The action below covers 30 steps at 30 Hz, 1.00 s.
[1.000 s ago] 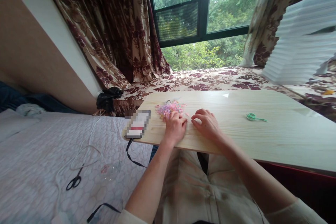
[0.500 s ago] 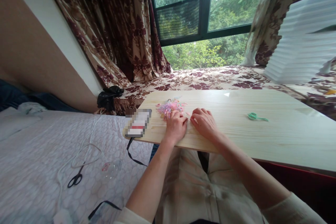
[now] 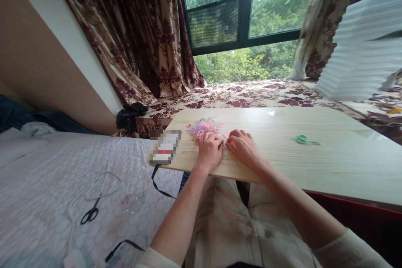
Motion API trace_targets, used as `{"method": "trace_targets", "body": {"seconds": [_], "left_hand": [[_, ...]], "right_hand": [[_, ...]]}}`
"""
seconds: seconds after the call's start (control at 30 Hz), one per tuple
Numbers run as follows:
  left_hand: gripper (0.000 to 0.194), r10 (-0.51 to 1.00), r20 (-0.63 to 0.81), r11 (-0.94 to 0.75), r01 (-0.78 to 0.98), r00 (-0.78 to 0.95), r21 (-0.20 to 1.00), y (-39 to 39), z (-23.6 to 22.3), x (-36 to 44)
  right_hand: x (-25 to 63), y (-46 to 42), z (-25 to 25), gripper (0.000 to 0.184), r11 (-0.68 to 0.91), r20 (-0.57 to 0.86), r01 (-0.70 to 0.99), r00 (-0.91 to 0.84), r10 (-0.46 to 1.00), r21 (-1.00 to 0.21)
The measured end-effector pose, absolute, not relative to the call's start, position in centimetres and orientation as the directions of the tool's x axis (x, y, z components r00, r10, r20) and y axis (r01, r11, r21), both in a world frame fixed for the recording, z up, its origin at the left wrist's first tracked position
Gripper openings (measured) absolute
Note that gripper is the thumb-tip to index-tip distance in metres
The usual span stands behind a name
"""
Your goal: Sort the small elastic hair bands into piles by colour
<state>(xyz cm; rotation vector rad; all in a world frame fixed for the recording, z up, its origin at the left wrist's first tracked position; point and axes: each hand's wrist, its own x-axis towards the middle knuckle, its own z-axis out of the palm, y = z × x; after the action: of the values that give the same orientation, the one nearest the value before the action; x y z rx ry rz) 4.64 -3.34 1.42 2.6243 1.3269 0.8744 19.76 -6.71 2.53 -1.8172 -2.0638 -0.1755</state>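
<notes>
A pale wooden board (image 3: 314, 159) lies across my lap. On its far left part sits a small heap of pink, purple and yellow rubber bands (image 3: 203, 127). My left hand (image 3: 210, 151) rests on the board with curled fingers touching the near edge of the heap. My right hand (image 3: 243, 147) lies just beside it, fingers bent and pressed together, thumb tip close to the left hand. What the fingers pinch, if anything, is too small to see. A green band with a tail (image 3: 304, 139) lies alone further right.
A phone (image 3: 165, 147) lies at the board's left corner with a black cord hanging off. On the white quilt at left are scissors (image 3: 89, 215), a white cable (image 3: 100, 180) and a clear plastic bag. A black bag (image 3: 128, 116) and a window sill lie beyond.
My right hand has slid slightly left toward my left hand. The view has shifted a little; everything else stays in place.
</notes>
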Motion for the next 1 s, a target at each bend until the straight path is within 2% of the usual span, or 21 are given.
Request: {"method": "trace_targets", "body": {"seconds": [0.2,0.53,0.67,0.9,1.0], "left_hand": [[0.019,0.764,0.46,-0.616,0.722,0.452,0.314,-3.2,1.2,4.6],[0.022,0.762,0.51,-0.603,0.723,0.398,0.336,-3.1,1.0,4.7],[0.023,0.763,0.537,-0.591,0.724,0.361,0.354,-3.1,1.0,4.6],[0.022,0.76,0.558,-0.584,0.727,0.333,0.362,-3.2,1.1,4.6],[0.022,0.76,0.557,-0.587,0.721,0.335,0.367,-3.2,1.0,4.6]], "right_hand": [[20.2,-6.7,2.1,0.026,0.179,0.416,0.968,-0.091,0.905,-0.177],[23.7,-6.4,1.2,0.023,0.088,0.458,0.927,0.096,0.884,-0.364],[24.0,-6.3,0.9,0.023,0.092,0.428,0.924,0.083,0.9,-0.372],[24.3,-6.2,0.4,0.02,0.123,0.46,0.889,0.106,0.881,-0.44],[24.2,-6.3,0.3,0.02,0.118,0.447,0.899,0.093,0.89,-0.421]]}}
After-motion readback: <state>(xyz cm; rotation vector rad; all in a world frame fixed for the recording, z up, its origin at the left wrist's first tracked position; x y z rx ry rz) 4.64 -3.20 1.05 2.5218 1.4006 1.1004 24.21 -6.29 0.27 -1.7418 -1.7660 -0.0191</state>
